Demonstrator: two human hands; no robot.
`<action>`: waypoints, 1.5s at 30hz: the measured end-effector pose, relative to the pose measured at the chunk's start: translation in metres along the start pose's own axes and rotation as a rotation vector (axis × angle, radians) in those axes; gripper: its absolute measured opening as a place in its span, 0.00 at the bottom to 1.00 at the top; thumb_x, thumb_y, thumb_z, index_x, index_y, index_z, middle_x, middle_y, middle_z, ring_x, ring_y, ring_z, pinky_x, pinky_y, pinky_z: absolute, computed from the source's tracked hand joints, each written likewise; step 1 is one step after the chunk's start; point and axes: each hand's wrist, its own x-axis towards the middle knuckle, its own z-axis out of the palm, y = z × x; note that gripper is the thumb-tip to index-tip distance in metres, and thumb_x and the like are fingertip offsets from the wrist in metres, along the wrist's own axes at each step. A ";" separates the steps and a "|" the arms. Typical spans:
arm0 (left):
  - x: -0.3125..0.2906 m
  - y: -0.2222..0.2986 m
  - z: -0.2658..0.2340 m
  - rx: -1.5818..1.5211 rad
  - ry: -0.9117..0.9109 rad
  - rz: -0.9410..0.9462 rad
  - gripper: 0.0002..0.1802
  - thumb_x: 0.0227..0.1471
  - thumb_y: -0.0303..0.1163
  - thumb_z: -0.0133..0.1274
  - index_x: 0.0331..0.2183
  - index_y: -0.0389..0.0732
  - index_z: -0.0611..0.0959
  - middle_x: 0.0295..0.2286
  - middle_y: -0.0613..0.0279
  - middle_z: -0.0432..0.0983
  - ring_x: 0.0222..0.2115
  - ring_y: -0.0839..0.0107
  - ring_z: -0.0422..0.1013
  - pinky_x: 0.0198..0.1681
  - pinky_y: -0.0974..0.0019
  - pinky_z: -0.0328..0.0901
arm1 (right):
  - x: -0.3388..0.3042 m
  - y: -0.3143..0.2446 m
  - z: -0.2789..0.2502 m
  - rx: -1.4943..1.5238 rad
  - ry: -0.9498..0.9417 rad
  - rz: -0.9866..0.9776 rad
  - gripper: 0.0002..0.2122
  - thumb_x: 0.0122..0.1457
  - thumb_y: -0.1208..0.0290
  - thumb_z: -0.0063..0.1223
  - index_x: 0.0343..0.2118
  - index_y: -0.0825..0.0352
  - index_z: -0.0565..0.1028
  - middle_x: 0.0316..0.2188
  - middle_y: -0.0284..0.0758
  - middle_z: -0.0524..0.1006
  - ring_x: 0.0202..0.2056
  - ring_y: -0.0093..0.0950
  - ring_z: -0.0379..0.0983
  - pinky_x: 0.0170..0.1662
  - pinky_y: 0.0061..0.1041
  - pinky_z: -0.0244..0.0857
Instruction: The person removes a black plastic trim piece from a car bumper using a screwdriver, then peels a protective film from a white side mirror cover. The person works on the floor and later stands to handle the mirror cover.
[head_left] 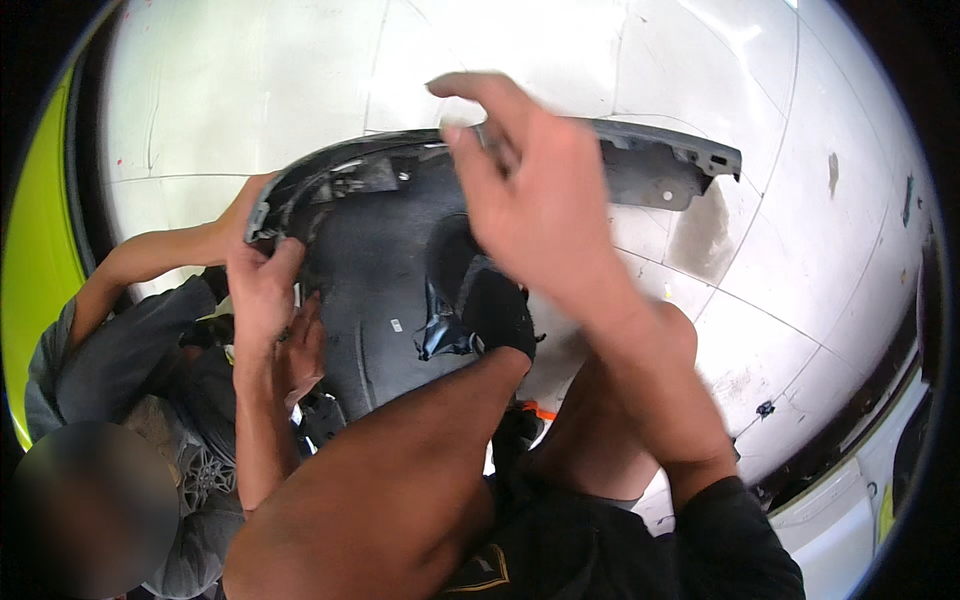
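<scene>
A large dark plastic car bumper (375, 290) lies across the floor in front of me, its curved rim toward the far side. At its left end my left hand (262, 290) grips the edge, thumb on the inner side. Raised above the rim near the middle is my right hand (540, 185), slightly blurred, its index finger and thumb apart; the other fingers are partly hidden. My foot in a black shoe (500, 310) rests on the bumper's inner face. Beside the shoe is a crumpled shiny dark piece (443, 335).
A co-worker in grey (120, 330) crouches at left, one arm (165, 252) reaching to the bumper's left end, the other hand (303, 350) beside my left forearm. White tiled floor (250, 90) surrounds the bumper. A bright green panel (35, 250) stands far left; a white car part (830, 510) lies lower right.
</scene>
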 end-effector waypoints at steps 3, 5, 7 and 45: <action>-0.004 0.000 0.000 0.033 0.000 -0.010 0.28 0.46 0.12 0.41 0.51 0.28 0.72 0.43 0.55 0.75 0.44 0.70 0.71 0.51 0.70 0.64 | 0.081 -0.034 -0.021 -0.244 -0.488 0.038 0.16 0.60 0.64 0.45 0.39 0.68 0.81 0.19 0.39 0.77 0.19 0.31 0.73 0.25 0.35 0.64; 0.004 0.001 0.003 0.019 -0.049 0.033 0.27 0.45 0.13 0.41 0.51 0.28 0.72 0.44 0.54 0.75 0.45 0.70 0.71 0.51 0.69 0.64 | 0.126 -0.055 -0.005 -0.423 -0.684 0.011 0.19 0.57 0.60 0.51 0.39 0.74 0.79 0.21 0.44 0.77 0.19 0.31 0.72 0.28 0.35 0.67; 0.005 0.002 0.007 0.034 -0.006 -0.038 0.28 0.45 0.13 0.42 0.52 0.29 0.71 0.44 0.57 0.74 0.46 0.70 0.70 0.52 0.68 0.63 | 0.147 -0.039 0.048 -0.460 -0.941 -0.024 0.24 0.58 0.51 0.50 0.38 0.75 0.79 0.22 0.38 0.74 0.18 0.28 0.63 0.21 0.34 0.57; 0.020 0.002 0.010 0.361 0.136 0.240 0.14 0.56 0.28 0.60 0.41 0.28 0.81 0.27 0.61 0.78 0.28 0.78 0.68 0.34 0.74 0.65 | 0.140 0.023 0.117 0.073 -0.999 -0.446 0.15 0.54 0.65 0.59 0.34 0.76 0.75 0.25 0.44 0.77 0.27 0.34 0.71 0.35 0.33 0.64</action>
